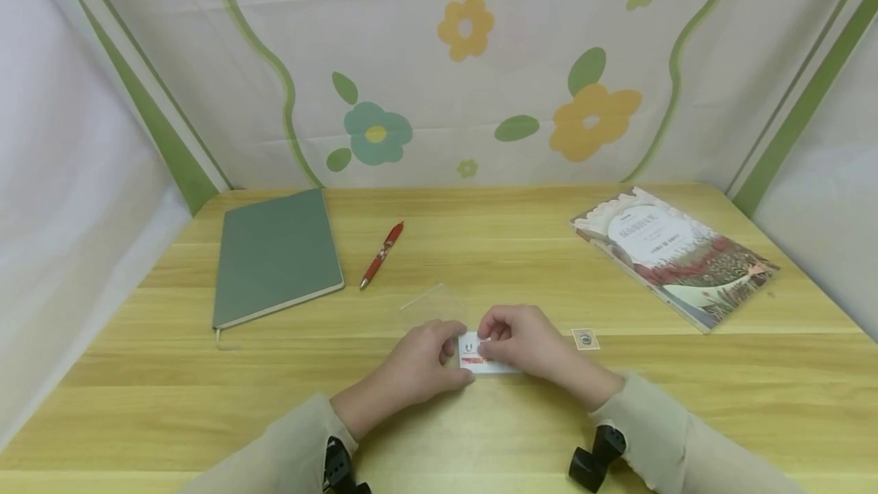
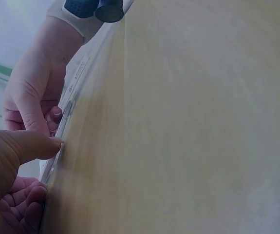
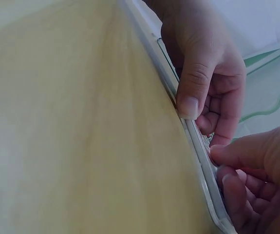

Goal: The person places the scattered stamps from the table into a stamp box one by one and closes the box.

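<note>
A small white card (image 1: 470, 364) with dark print and a red strip lies on the table at the front middle. My left hand (image 1: 424, 363) holds its left end, with the thumb at the near edge and curled fingers at the far edge. Over the card's face is my right hand (image 1: 527, 345), thumb and fingertips brought together; I cannot tell what they pinch. The right wrist view shows the left thumb (image 3: 191, 105) pressed on the card's edge and the right hand (image 3: 256, 180) beside it. A small square piece (image 1: 586, 339) with a dark picture lies right of the right hand.
Behind the left hand lies a clear plastic piece (image 1: 434, 303). A green notebook (image 1: 277, 258) and a red pen (image 1: 382, 255) lie at the back left. At the back right is an illustrated book (image 1: 675, 258). A flowered cloth (image 1: 411, 44) hangs behind the table.
</note>
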### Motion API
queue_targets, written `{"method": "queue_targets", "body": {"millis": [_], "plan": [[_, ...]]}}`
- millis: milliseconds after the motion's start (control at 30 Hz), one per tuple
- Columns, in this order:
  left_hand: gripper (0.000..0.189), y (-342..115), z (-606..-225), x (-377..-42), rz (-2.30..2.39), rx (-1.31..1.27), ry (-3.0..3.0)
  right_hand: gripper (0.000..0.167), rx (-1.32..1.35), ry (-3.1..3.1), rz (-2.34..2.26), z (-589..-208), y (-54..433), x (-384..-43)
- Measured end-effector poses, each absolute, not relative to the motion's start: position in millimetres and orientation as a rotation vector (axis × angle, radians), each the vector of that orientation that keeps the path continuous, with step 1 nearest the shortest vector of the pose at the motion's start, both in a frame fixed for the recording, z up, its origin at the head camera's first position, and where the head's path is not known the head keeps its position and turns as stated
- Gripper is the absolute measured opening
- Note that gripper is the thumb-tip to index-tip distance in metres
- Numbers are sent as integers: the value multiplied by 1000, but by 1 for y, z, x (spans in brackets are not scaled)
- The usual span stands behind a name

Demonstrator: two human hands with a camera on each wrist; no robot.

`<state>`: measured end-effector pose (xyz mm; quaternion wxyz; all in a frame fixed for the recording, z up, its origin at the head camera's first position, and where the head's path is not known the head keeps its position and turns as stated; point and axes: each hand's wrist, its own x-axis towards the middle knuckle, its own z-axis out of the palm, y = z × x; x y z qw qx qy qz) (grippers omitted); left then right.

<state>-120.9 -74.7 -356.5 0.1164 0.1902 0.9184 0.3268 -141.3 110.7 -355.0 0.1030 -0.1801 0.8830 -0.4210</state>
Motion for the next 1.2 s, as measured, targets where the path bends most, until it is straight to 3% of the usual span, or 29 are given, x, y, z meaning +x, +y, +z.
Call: {"method": "queue_targets", "body": {"millis": [533,1200], "plan": [[55,-76,-356,-120,980,575,2690,11,-694,2786,-1133,-357,110,-139],[57,-75,-354,-118,986,539,2689,10,-414,2644,-1256,-329,147,-138]]}}
